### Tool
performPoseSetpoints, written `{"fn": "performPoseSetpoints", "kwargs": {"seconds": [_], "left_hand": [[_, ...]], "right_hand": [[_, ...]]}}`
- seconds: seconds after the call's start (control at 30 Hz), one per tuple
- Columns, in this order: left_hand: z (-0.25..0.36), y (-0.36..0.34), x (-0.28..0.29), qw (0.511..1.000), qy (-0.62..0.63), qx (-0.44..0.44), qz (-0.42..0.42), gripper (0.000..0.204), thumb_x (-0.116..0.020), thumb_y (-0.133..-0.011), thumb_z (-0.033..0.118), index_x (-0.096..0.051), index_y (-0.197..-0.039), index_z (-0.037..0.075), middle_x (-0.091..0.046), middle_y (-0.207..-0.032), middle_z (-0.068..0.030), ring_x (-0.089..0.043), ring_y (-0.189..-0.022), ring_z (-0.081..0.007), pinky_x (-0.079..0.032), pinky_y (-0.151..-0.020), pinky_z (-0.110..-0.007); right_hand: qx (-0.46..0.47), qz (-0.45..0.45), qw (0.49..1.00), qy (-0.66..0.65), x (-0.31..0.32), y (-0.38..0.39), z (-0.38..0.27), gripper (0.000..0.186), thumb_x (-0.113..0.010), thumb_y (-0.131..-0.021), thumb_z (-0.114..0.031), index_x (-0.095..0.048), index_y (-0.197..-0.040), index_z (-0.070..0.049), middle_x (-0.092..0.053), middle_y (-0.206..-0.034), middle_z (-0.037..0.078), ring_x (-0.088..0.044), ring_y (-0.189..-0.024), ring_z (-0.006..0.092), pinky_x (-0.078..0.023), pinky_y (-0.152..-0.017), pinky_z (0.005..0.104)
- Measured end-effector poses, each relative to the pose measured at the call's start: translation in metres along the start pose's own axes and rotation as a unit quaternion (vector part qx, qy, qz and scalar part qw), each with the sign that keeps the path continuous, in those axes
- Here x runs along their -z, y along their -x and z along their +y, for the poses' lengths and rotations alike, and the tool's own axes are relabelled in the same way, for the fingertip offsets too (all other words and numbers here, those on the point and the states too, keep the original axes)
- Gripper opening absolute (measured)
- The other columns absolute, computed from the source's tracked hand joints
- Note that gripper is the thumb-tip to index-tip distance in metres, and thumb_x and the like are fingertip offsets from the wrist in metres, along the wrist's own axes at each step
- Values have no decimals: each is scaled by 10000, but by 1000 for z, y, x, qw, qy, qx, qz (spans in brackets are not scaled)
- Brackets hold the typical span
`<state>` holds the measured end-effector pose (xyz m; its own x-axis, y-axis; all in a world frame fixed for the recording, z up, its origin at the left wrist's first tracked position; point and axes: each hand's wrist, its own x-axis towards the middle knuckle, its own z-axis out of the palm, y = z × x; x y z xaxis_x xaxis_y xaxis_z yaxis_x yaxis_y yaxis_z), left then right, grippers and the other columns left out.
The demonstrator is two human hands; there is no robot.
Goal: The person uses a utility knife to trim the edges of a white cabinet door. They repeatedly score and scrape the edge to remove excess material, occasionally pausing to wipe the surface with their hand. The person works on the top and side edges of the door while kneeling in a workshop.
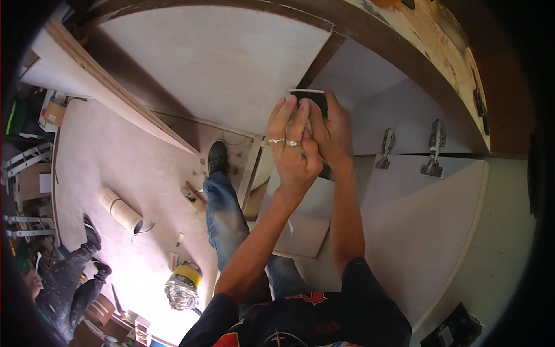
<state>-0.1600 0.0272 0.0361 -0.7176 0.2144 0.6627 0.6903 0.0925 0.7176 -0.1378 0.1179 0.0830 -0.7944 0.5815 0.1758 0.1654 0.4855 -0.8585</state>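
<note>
Both my hands meet in front of the cabinet, closed around a small dark flat piece with a pale edge (315, 99); its exact kind is hidden by the fingers. My left hand (292, 144), with rings on two fingers, has bent fingertips against its near side. My right hand (335, 130) grips it from the right, with fingers partly overlapped by the left. Just beyond is the corner of a whitish panel (231, 58) in a brown wooden frame (370, 26). A grey-white inner panel (381, 87) lies to the right.
Two metal hinges (433, 147) sit on an open white door (422, 214) at right. A curved panel (110, 75) juts in at left. On the floor are a paper-wrapped roll (120, 209), a foil-covered can (184, 286) and a wooden plane-like tool (192, 196). Another person's legs (72, 277) show lower left.
</note>
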Motion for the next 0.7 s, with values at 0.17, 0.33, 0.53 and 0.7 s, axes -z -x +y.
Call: {"fn": "performPoseSetpoints", "kwargs": {"seconds": [0.17,0.33,0.53,0.7], "left_hand": [[-3,-4,-7,999,31,10,4,520,-346,-897,-41,-522,-1386,-43,-432,-1473,-221,-493,-1309,-350,-440,-1060,-407],[2,-9,-3,996,77,45,-21,598,-294,-858,-81,-482,-1426,-57,-441,-1485,-238,-488,-1341,-351,-397,-1108,-410],[3,-13,-2,995,90,42,-16,601,-329,-825,-95,-511,-1398,-69,-455,-1464,-271,-481,-1339,-397,-412,-1117,-431],[4,-10,-4,997,71,22,-18,594,-341,-841,-124,-503,-1408,-59,-463,-1463,-255,-479,-1345,-384,-394,-1126,-428]], "right_hand": [[10,6,998,61,1,-4,-15,308,-594,-958,-214,-597,-1096,62,-681,-785,215,-687,-713,380,-518,-642,416],[40,29,998,35,-6,-6,-5,332,-587,-960,-225,-613,-1136,54,-687,-831,244,-689,-744,404,-529,-660,448],[34,9,999,34,-5,-9,-9,348,-567,-963,-214,-608,-1176,58,-683,-841,266,-689,-749,413,-527,-671,467],[59,32,997,33,-4,-5,-5,370,-561,-962,-214,-599,-1192,73,-679,-828,271,-683,-751,430,-524,-676,475]]}}
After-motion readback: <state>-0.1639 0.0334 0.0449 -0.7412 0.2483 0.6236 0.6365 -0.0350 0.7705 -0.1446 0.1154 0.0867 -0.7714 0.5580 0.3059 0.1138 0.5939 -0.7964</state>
